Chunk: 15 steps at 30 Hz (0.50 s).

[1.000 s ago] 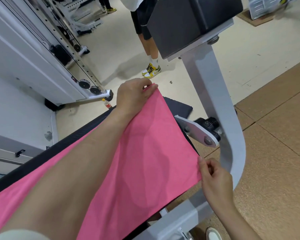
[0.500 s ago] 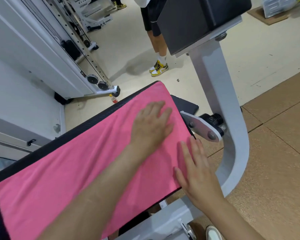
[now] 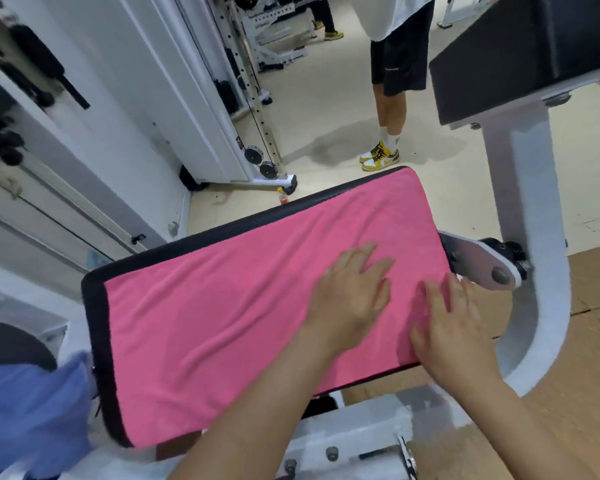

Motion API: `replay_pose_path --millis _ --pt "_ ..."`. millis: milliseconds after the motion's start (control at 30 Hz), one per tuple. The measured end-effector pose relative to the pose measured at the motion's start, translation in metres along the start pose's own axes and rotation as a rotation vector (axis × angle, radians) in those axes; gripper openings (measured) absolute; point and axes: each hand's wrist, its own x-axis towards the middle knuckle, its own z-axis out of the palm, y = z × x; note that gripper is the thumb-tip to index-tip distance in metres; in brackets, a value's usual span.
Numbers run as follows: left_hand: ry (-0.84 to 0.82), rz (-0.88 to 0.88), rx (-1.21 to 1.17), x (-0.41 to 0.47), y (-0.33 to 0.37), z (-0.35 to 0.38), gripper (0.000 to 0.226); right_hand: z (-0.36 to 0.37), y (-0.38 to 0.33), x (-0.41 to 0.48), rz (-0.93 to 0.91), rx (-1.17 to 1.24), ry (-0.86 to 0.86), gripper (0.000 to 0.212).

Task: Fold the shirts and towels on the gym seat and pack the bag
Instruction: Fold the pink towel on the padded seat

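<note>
A pink towel (image 3: pixel 243 306) of soft, napped cloth lies spread over the padded black gym seat (image 3: pixel 96 341), covering nearly all of its top; only a dark vinyl border with rounded corners shows along the edge beyond the fingertips and at the end far to the left of the hands. Shallow diagonal creases run through the cloth to the left of the hands, while the part just ahead of the fingertips looks smoother.

The left hand (image 3: pixel 352 299) rests flat on the towel, palm down, fingers spread wide, gripping nothing. The right hand (image 3: pixel 454 323) lies just beside it to the right, also open and flat, fingers splayed over the towel's right edge where it drapes the end of the seat. The two hands are close but not touching.

Just beyond the right hand's fingertips, a flat white metal bracket (image 3: pixel 482 265) with round bolt heads joins a thick, curved white steel post (image 3: pixel 537 271). That post carries a boxy black pad (image 3: pixel 520 53) well above the hands. Far to the left and below the left forearm, a blurred heap of blue fabric (image 3: pixel 32 420) hangs beside the seat's end; what garment it is I cannot tell. Ahead of the hands, a person's legs (image 3: pixel 390 109) in black shorts and yellow-and-white sneakers stand on the pale smooth floor (image 3: pixel 326 109).
</note>
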Motion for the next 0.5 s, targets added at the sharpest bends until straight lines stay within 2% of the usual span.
replay_pose_path --millis 100,200,267,367,500 --pt "0.155 -0.158 -0.062 -0.064 -0.046 -0.034 0.042 -0.017 -0.031 0.006 -0.037 0.05 0.117 0.048" --pt "0.192 -0.372 -0.06 -0.129 -0.106 -0.07 0.035 -0.022 -0.092 0.008 -0.14 0.163 0.13 0.039" --pt "0.211 -0.506 -0.051 -0.169 -0.144 -0.091 0.027 -0.021 -0.14 0.005 -0.242 0.237 0.096 0.034" --pt "0.286 -0.656 -0.082 -0.22 -0.187 -0.112 0.026 -0.017 -0.217 -0.001 -0.334 0.319 0.02 0.031" --pt "0.318 -0.807 -0.223 -0.27 -0.21 -0.101 0.03 -0.001 -0.309 0.006 -0.489 0.337 -0.104 0.03"
